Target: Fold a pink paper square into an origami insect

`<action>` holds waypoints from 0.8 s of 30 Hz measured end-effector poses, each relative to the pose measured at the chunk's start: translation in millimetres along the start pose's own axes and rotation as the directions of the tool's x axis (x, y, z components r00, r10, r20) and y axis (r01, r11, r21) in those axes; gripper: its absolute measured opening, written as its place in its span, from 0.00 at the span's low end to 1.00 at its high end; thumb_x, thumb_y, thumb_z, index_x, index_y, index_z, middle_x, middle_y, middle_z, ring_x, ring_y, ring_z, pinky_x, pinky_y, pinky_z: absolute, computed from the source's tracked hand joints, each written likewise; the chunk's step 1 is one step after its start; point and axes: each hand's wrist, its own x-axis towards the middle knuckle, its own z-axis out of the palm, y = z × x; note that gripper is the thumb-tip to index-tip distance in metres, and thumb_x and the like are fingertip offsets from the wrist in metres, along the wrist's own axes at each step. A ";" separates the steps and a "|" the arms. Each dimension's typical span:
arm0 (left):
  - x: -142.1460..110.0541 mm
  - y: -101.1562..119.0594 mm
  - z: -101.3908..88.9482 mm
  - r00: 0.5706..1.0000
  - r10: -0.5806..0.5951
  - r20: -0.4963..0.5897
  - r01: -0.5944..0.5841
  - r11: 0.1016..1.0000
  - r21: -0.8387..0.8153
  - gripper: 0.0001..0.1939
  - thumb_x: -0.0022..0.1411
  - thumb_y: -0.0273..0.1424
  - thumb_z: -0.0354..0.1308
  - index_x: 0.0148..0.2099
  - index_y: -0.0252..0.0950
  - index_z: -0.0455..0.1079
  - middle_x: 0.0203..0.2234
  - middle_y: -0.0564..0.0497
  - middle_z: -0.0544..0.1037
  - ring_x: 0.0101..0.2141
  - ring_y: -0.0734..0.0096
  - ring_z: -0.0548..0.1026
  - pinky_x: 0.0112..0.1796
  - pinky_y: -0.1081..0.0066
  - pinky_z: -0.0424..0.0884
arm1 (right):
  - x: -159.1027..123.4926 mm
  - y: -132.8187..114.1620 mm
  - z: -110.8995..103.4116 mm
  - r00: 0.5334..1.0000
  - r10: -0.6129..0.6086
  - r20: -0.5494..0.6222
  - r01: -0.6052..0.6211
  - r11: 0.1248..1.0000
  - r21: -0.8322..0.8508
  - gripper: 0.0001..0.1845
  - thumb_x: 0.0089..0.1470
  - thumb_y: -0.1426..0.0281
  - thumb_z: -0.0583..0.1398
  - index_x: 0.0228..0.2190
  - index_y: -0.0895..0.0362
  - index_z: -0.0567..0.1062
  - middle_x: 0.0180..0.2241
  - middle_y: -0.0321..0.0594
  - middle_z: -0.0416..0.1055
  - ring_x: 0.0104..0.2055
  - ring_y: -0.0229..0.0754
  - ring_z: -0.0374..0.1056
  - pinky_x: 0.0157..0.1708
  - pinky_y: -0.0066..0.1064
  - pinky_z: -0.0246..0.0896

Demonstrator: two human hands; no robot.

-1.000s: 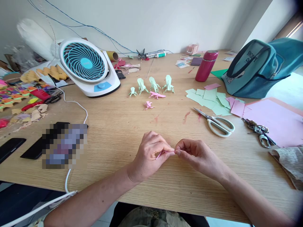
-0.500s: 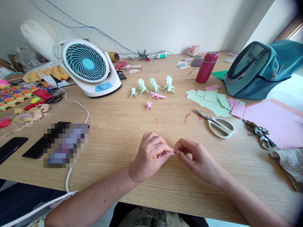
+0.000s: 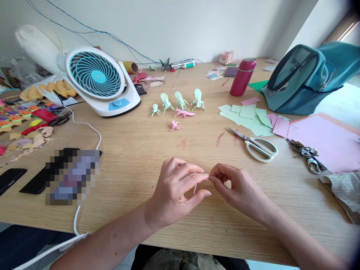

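Observation:
Between my hands, above the near part of the table, is a thin folded piece of pink paper, mostly hidden behind fingers. My right hand pinches its end between thumb and fingertips. My left hand is open around the paper, thumb apart from the fingers, with a fingertip beside the right hand's pinch. Farther back stand several folded light green paper insects. In front of them sit two pink paper figures, a long one and a smaller one.
To the right lie scissors, green paper pieces, a pink sheet and keys. A red flask and teal backpack stand behind. At left are a fan, a black phone and a white cable.
My left thumb has parted from its fingers and dropped, letting go of the pink paper. My right hand keeps its pinch. The view has shifted slightly.

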 end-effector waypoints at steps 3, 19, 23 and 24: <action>-1.7 -0.9 4.4 1.000 -0.006 0.023 0.005 0.998 0.058 0.05 0.62 0.28 0.64 0.42 0.40 0.78 0.38 0.54 0.82 0.39 0.66 0.69 0.44 0.62 0.66 | -0.9 -4.5 -1.4 1.000 -0.007 0.021 0.007 1.000 -0.019 0.09 0.58 0.72 0.56 0.26 0.55 0.69 0.24 0.32 0.68 0.26 0.35 0.63 0.27 0.27 0.55; -2.3 -4.7 9.4 0.999 -0.040 0.008 0.041 0.999 -0.013 0.05 0.65 0.27 0.62 0.36 0.40 0.78 0.30 0.54 0.81 0.35 0.69 0.70 0.43 0.64 0.65 | -1.9 -8.9 -1.5 0.996 0.045 0.073 -0.050 0.997 0.056 0.08 0.58 0.70 0.56 0.28 0.54 0.73 0.25 0.34 0.71 0.27 0.37 0.64 0.28 0.28 0.58; -1.5 -3.5 9.4 0.997 -0.063 0.034 0.064 0.998 -0.022 0.03 0.64 0.28 0.63 0.37 0.40 0.78 0.31 0.53 0.81 0.35 0.68 0.70 0.42 0.64 0.66 | -1.9 -7.3 -1.2 0.993 0.081 0.089 -0.088 0.992 0.085 0.08 0.58 0.69 0.57 0.28 0.55 0.73 0.25 0.35 0.71 0.27 0.37 0.64 0.28 0.29 0.59; -1.5 -3.1 9.3 0.997 -0.064 0.036 0.065 0.998 -0.025 0.03 0.64 0.28 0.63 0.37 0.40 0.78 0.31 0.53 0.81 0.35 0.68 0.70 0.42 0.64 0.66 | -1.8 -7.3 -1.0 0.992 0.085 0.092 -0.092 0.992 0.086 0.08 0.58 0.69 0.57 0.28 0.55 0.73 0.25 0.35 0.71 0.27 0.37 0.64 0.28 0.29 0.59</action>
